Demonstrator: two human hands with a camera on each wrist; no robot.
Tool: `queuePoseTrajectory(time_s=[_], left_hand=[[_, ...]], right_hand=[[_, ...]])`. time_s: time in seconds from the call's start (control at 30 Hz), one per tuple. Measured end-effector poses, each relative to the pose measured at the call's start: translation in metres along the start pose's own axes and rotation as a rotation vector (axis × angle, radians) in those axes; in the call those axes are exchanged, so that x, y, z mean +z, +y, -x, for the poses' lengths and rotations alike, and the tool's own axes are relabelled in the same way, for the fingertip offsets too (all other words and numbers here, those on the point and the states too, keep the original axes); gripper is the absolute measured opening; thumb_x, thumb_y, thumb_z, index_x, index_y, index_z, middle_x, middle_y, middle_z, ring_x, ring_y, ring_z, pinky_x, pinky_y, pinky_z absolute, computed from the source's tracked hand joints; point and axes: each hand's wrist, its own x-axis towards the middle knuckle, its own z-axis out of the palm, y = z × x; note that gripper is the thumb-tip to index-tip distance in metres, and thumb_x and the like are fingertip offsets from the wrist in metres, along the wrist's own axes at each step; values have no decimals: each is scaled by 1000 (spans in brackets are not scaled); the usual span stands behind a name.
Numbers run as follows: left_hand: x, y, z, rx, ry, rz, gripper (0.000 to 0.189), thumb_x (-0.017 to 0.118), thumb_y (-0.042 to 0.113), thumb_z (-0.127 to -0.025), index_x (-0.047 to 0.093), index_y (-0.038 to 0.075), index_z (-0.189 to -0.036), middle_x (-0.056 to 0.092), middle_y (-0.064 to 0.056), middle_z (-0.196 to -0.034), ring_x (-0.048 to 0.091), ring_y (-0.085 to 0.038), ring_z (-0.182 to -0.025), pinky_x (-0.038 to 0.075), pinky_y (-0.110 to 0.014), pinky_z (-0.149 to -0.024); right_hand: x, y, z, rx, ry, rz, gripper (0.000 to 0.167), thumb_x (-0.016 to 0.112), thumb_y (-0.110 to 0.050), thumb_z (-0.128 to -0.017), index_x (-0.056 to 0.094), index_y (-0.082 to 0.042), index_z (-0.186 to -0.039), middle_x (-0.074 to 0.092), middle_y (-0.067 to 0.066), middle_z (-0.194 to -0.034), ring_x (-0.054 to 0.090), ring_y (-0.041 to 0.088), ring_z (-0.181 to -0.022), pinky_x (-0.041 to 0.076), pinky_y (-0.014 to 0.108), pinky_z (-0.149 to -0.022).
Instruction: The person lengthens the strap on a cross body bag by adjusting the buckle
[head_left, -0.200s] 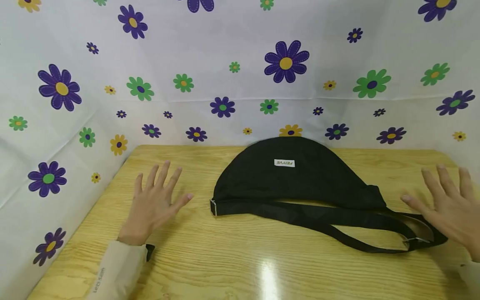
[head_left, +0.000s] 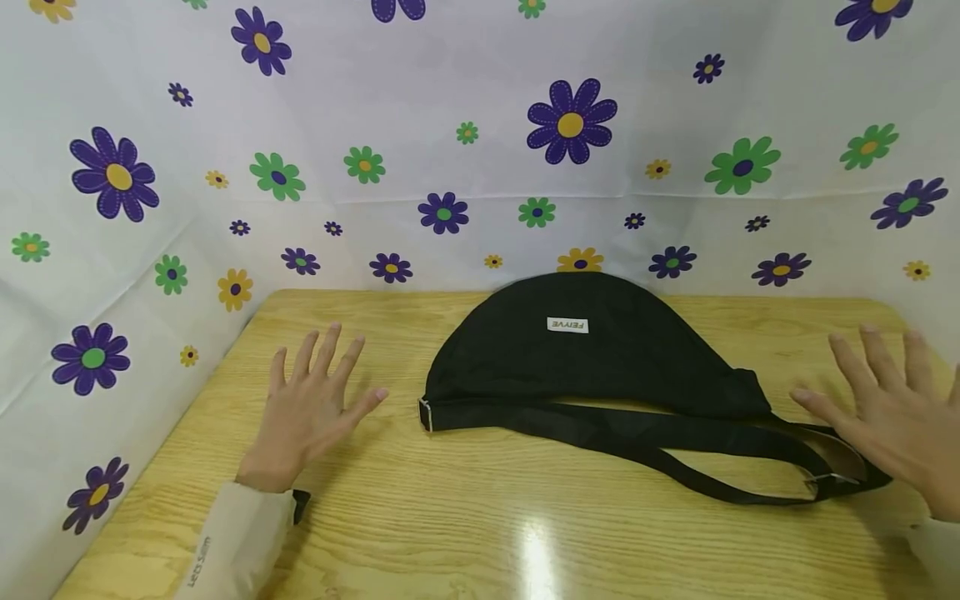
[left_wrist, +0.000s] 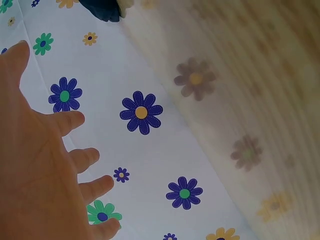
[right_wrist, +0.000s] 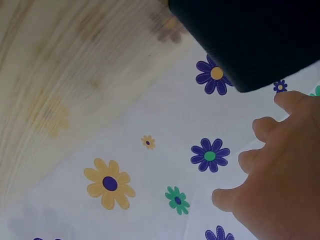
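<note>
A black half-moon shoulder bag (head_left: 577,358) with a small white label (head_left: 567,325) lies on the wooden table, curved side toward the back. Its long black strap (head_left: 630,433) runs along the front and loops at the right, with metal buckles at both ends. To the left of the bag, apart from it, is my left hand (head_left: 303,417), fingers spread and palm down, holding nothing. My right hand (head_left: 900,425) is spread likewise at the right edge, overlapping the strap's loop in the head view. In the right wrist view a dark part of the bag (right_wrist: 255,40) shows above the fingers.
A wooden table (head_left: 420,517) spreads under everything. White cloth with purple, green and yellow flowers (head_left: 450,100) hangs behind it and along the left and right sides. Light glares off the tabletop near the front.
My right hand has shifted slightly left and up in the head view. The left hand and the bag stay practically where they were.
</note>
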Motion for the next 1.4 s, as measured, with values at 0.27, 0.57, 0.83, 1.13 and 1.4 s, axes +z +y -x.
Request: queuePoseTrajectory(time_s=[0.27,0.57,0.83,1.13,1.4], left_hand=[[0,8,-4,27,-32,19,77,47,60,-101,33,12,-160,22,-19,-165,20,-43,-149,12,-70,-113],[-3,16,-6,90,-53,125,45,61,33,-103,63,1,-135,63,-21,-132,63,-43,-114,51,-58,-92],[0,20,-10,65,-123,333,32,62,17,-103,66,-1,-129,65,-20,-129,68,-33,-101,56,-49,-83],[2,21,-15,118,-118,513,27,55,-13,-98,67,-8,-121,71,-21,-111,69,-34,-99,57,-44,-81],[-1,21,-17,108,-164,663,27,57,-11,-98,65,-9,-123,70,-22,-111,69,-31,-94,57,-40,-77]], right_hand=[[-10,-18,-13,86,-91,-141,83,39,-51,-107,-1,-1,-160,-1,37,-159,-14,59,-142,-13,79,-102],[-34,-69,-33,-119,48,-247,47,63,-31,-102,63,10,-125,67,26,-82,46,17,-54,34,31,-52],[-37,-102,-46,-246,88,-392,22,75,-12,-93,73,3,-108,74,9,-96,68,19,-81,59,41,-70],[-38,-128,-57,-297,30,-506,19,75,-7,-92,73,2,-108,74,4,-98,69,13,-82,58,30,-72],[-41,-153,-67,-330,-15,-570,18,73,-6,-93,72,3,-109,75,4,-97,71,19,-83,58,31,-73]])
